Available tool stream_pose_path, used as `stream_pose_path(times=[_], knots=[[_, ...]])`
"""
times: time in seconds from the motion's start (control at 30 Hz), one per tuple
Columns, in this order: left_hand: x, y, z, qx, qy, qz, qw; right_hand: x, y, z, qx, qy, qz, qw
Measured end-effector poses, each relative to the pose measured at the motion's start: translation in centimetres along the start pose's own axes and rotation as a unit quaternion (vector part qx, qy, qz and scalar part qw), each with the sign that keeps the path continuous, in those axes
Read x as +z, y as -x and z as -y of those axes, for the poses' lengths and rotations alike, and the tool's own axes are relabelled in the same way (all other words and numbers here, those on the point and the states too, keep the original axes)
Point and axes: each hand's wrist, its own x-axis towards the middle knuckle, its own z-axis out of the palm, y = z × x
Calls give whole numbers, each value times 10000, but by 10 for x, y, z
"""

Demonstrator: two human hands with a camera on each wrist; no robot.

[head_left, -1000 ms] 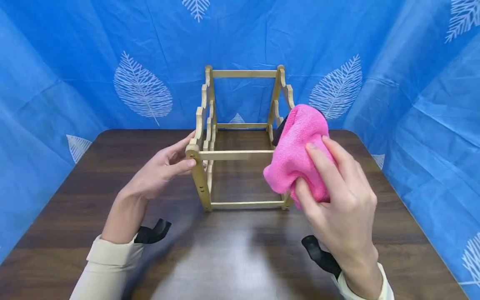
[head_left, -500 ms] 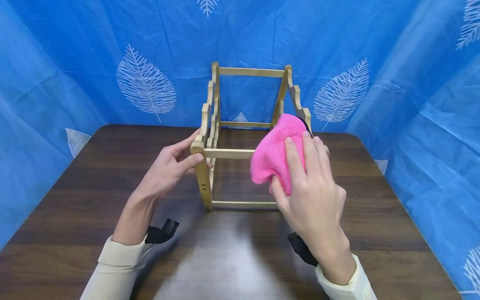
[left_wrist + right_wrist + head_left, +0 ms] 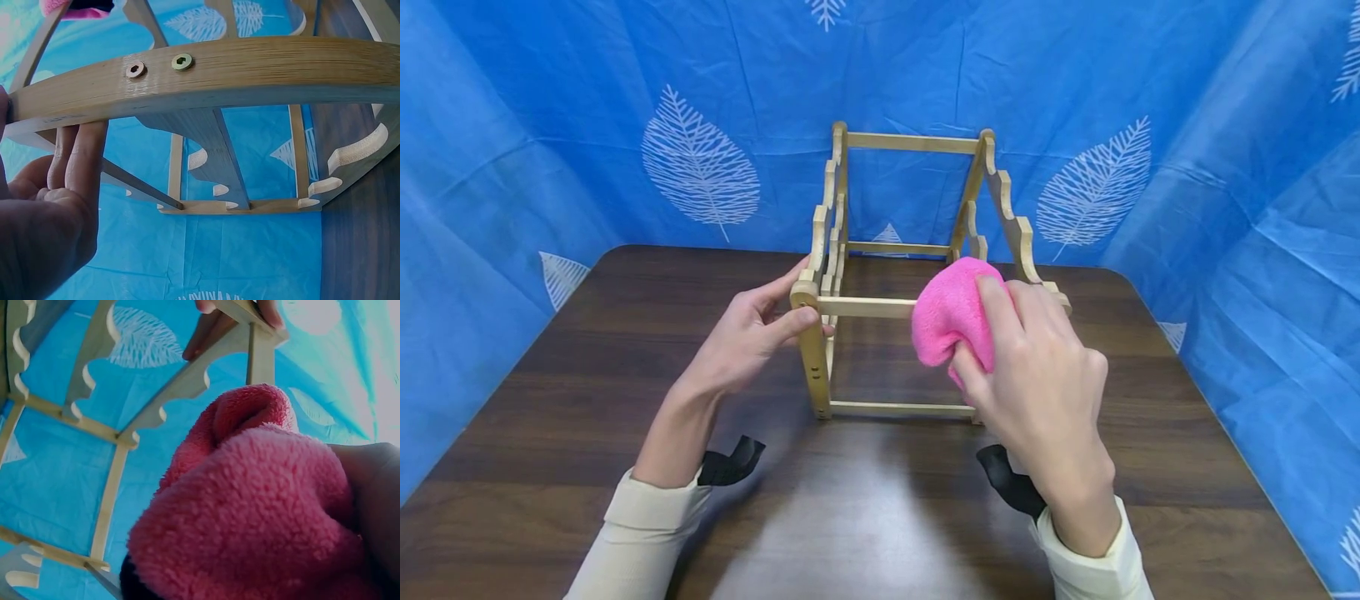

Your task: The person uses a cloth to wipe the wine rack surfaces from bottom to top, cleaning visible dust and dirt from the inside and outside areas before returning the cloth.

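A light wooden rack point(image 3: 865, 307) with scalloped side rails stands on the table in the head view. My left hand point(image 3: 741, 337) grips its front left corner, thumb on the front of the post and fingers behind. In the left wrist view, those fingers lie under a wooden post point(image 3: 262, 70) with two bolts. My right hand point(image 3: 1037, 375) holds a bunched pink fleece cloth point(image 3: 951, 312) at the right part of the front top bar. Cloth and hand hide that stretch of bar and most of the front right post. The fleece point(image 3: 250, 506) fills much of the right wrist view.
The rack stands on a dark wood-grain table point(image 3: 587, 400). Behind it and along the sides hangs a blue curtain point(image 3: 910, 67) with white leaf prints. Black straps point(image 3: 730, 462) are on both wrists.
My right hand has moved left with the pink cloth, from the rack's front right corner onto the front bar, and its fingers have curled further. My left hand keeps its hold on the corner.
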Motion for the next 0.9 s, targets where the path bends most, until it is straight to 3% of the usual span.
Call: stream_pose_path(times=[0.27, 0.53, 0.9], knots=[[1, 1, 0, 29, -209, -11, 9998, -3, 0, -1, 31, -75, 239, 9997], [3, 0, 1, 143, -327, -200, 9992, -2, -1, 1, 118, -167, 163, 9997], [4, 1, 1, -27, -420, -320, 9986, 4, -4, 13, -6, -204, 233, 9995]])
